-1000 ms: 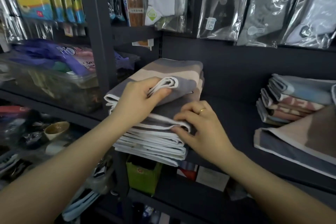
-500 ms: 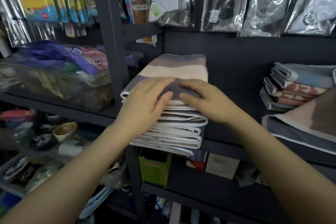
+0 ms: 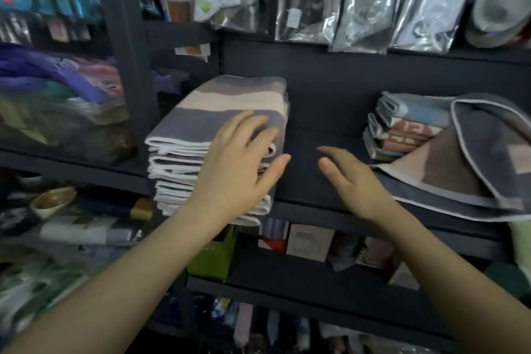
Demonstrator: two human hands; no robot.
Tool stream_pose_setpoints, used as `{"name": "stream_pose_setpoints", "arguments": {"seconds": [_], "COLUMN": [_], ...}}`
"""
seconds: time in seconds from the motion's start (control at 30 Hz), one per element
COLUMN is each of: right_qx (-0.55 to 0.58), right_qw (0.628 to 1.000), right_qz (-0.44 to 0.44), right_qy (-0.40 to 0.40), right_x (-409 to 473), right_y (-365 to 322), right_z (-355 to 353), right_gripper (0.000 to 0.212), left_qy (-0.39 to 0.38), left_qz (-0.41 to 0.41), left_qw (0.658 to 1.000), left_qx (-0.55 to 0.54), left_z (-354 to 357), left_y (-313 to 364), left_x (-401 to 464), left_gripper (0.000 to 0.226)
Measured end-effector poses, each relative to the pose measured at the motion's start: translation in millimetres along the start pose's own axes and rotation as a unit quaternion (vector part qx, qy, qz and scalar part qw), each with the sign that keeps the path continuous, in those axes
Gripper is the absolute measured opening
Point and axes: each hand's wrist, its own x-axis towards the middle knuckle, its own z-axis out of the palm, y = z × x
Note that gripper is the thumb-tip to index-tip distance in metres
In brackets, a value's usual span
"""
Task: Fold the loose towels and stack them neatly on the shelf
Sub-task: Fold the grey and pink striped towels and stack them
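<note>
A stack of folded grey and beige striped towels (image 3: 224,106) with white edging stands on the dark shelf (image 3: 316,181), just right of a shelf post. My left hand (image 3: 238,161) lies flat against the stack's front right corner, fingers straight. Over the bare shelf to the right of the stack, my right hand (image 3: 353,181) hovers with relaxed fingers and holds nothing. A loose grey and brown towel (image 3: 459,172) lies unfolded on the shelf at the right, hanging a little over the edge. Behind it sits a smaller stack of folded blue and red towels (image 3: 402,126).
The dark upright shelf post (image 3: 126,66) stands left of the stack. Left of it a clear bin (image 3: 57,112) holds bagged goods. Packaged items (image 3: 359,0) hang above the shelf. Boxes, among them a green one (image 3: 212,253), sit on the shelf below.
My right hand has come off the top of the striped stack and moved right over the bare shelf. My left hand has slid from the top to the stack's front right corner.
</note>
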Motion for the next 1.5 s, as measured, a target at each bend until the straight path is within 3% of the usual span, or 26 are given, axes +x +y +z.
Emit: {"name": "stream_pose_setpoints", "arguments": {"seconds": [0.13,0.23,0.3,0.43,0.53,0.63,0.73,0.8,0.83,0.93,1.0,1.1,1.2,1.27,1.37,1.43,1.5], "right_qx": [-0.076,-0.230,-0.307,-0.324,-0.210,-0.080,-0.060,-0.049,-0.037,-0.012,0.025,0.154,0.056,-0.035,-0.144,-0.190,-0.145], "right_qw": [0.990,0.954,0.925,0.914,0.942,0.967,0.982,0.987,0.990,0.991,0.989,0.978,0.963,0.964,0.964,0.961,0.971], "right_qz": [0.048,0.114,0.172,0.225,0.188,0.095,-0.024,-0.084,-0.099,-0.130,-0.141,-0.058,-0.050,-0.059,-0.044,-0.007,0.029], "right_qy": [0.106,0.154,0.146,0.099,0.181,0.223,0.177,0.125,0.095,-0.015,-0.037,0.132,0.260,0.256,0.217,0.202,0.186], "right_x": [-25.3,-48.0,-62.0,-71.6,-66.5,-75.3,-95.9,-112.6,-119.2,-135.0,-142.4,-138.7,-119.4,-104.2,-82.0,-72.6,-72.1], "right_y": [54.6,99.5,127.3,172.1,182.9,165.6,141.9,134.6,133.5,135.5,141.6,155.8,174.7,188.0,208.4,222.9,233.4], "right_z": [-57.6,-98.2,-116.9,-132.8,-144.5,-148.0,-134.8,-124.9,-121.4,-117.4,-123.3,-151.7,-184.5,-197.7,-207.3,-211.2,-211.9], "right_gripper": [0.033,0.035,0.043,0.036,0.018,0.023,0.004,0.007,0.009,0.019,0.018,0.014,0.022,0.035,0.041,0.030,0.016], "left_qy": [-0.003,-0.017,-0.052,-0.121,-0.174,-0.210,-0.193,-0.193,-0.195,-0.233,-0.250,-0.220,-0.184,-0.152,-0.125,-0.132,-0.130], "left_qz": [0.072,0.083,0.074,0.028,-0.022,-0.149,-0.238,-0.272,-0.272,-0.183,-0.144,-0.176,-0.218,-0.252,-0.236,-0.181,-0.137], "left_qw": [0.995,0.990,0.985,0.967,0.940,0.865,0.806,0.760,0.761,0.849,0.885,0.848,0.779,0.764,0.801,0.800,0.785], "left_qx": [-0.068,-0.109,-0.144,-0.225,-0.292,-0.430,-0.507,-0.557,-0.555,-0.438,-0.365,-0.449,-0.559,-0.574,-0.537,-0.557,-0.590], "left_z": [28.9,54.6,71.8,104.1,122.2,133.1,138.6,141.0,141.3,149.1,154.2,153.5,145.2,138.3,125.9,112.9,101.3], "left_y": [52.7,88.4,110.5,141.2,161.1,181.6,202.6,219.3,227.8,245.1,251.4,255.7,264.0,266.7,264.3,257.3,248.2], "left_x": [15.1,25.0,29.8,35.2,42.0,56.9,78.3,90.5,93.7,92.1,87.3,81.0,78.9,77.4,76.3,72.6,67.5], "left_gripper": [0.038,0.034,0.039,0.049,0.044,0.027,0.021,0.024,0.024,0.014,0.018,0.018,0.029,0.028,0.029,0.029,0.026]}}
